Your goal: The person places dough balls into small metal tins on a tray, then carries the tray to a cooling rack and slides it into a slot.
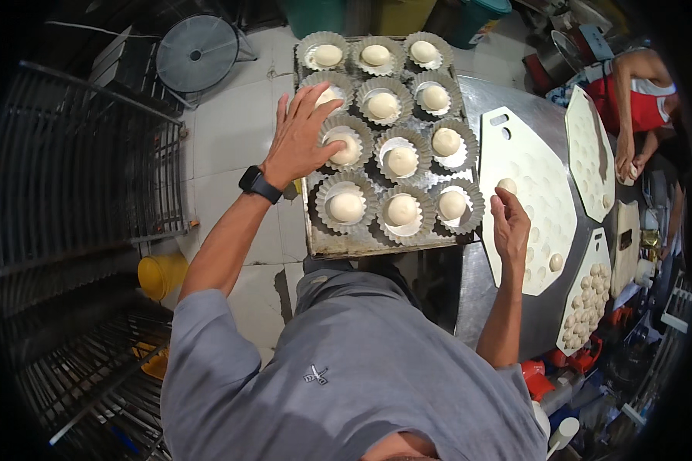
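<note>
My left hand (pixel 304 132) reaches over the left side of a dark metal baking tray (pixel 338 244), fingers spread. Its thumb rests at a round dough ball (pixel 347 152) in a fluted metal tin (pixel 365 132), and the fingers partly cover the dough ball (pixel 327 97) behind it. The tray holds several such tins, each with one pale dough ball on a white liner. On the right, my right hand (pixel 511 227) is closed, with a dough ball (pixel 506 186) at its fingertips above a cream board (pixel 542 165). Another dough ball (pixel 556 262) lies on that board's near end.
A steel table (pixel 477 300) carries more boards, one covered with small dough balls (pixel 586 307). At the far right a co-worker's hands (pixel 630 163) handle dough. Dark metal racks (pixel 92 154) stand left, with a yellow container (pixel 161 275) and a round stool (pixel 197 54).
</note>
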A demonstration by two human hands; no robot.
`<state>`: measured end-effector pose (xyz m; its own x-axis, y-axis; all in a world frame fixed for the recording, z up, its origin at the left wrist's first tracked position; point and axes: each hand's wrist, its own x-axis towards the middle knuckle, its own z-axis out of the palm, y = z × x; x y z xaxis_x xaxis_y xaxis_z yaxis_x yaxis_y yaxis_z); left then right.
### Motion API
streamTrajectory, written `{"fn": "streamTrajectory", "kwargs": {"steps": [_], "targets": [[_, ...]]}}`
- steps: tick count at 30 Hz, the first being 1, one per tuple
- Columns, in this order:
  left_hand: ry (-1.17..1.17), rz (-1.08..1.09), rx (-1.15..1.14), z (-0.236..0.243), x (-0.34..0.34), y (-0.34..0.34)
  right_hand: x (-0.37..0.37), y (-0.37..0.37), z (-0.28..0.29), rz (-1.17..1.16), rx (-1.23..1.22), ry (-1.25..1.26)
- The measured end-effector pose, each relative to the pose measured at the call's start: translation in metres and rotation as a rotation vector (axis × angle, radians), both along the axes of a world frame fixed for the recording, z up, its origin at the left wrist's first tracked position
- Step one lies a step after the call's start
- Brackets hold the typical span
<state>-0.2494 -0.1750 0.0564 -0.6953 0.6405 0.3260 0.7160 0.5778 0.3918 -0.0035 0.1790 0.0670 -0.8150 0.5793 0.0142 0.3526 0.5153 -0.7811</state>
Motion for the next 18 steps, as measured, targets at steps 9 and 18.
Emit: {"fn": "streamTrajectory", "kwargs": {"steps": [9, 18], "targets": [[0.074, -0.107, 0.086, 0.008, 0.019, 0.040, 0.012, -0.002, -0.002, -0.056, -0.015, -0.057], [0.022, -0.108, 0.133, 0.002, 0.056, 0.080, -0.038, -0.037, 0.023, 0.265, 0.244, 0.293]]}}
